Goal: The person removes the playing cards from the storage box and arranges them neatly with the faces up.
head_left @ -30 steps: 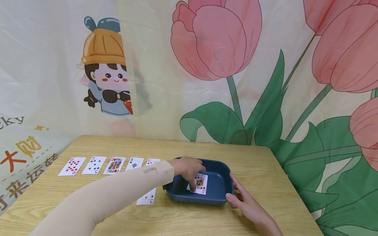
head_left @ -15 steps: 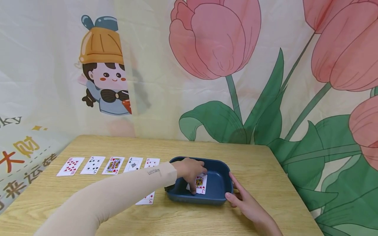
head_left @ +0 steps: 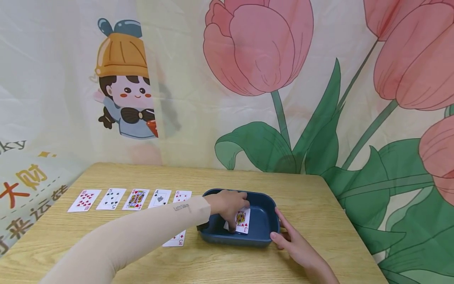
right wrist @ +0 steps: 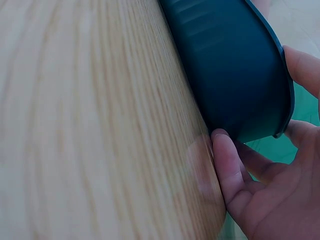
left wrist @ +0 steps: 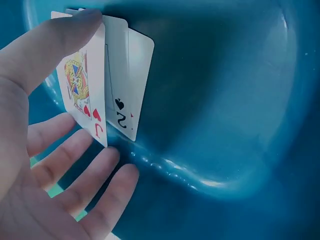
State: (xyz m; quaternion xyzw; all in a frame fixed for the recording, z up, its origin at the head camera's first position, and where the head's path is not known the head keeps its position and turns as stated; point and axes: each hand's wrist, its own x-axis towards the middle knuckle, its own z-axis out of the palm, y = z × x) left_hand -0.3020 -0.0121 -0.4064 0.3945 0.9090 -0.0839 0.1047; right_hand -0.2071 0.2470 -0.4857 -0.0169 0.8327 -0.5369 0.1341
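Note:
A dark blue rectangular dish [head_left: 260,240] stands on the wooden table. My left hand [head_left: 228,207] reaches into it and holds a jack of hearts [head_left: 242,221] between thumb and fingers. Seen from the left wrist, the thumb lies over the card's upper edge, with fingertips along its lower edge. Behind the jack, a two of spades [left wrist: 119,80] and another white card [left wrist: 142,75] are fanned out, partly hidden. At the dish's right end, my right hand [head_left: 294,246] grips the corner, one finger along the rim and a fingertip low at the base [right wrist: 250,136].
Face-up cards lie in a row to the left: a ten of hearts [head_left: 84,200], a five [head_left: 111,198], a king [head_left: 136,199], an ace of spades [head_left: 160,198] and a six [head_left: 182,196]. The left sleeve [head_left: 134,236] partly covers a three of diamonds [head_left: 176,240].
The left thumb and the jack have shifted very slightly inside the dish. The right hand stays at the dish's corner, and the row of cards lies unchanged.

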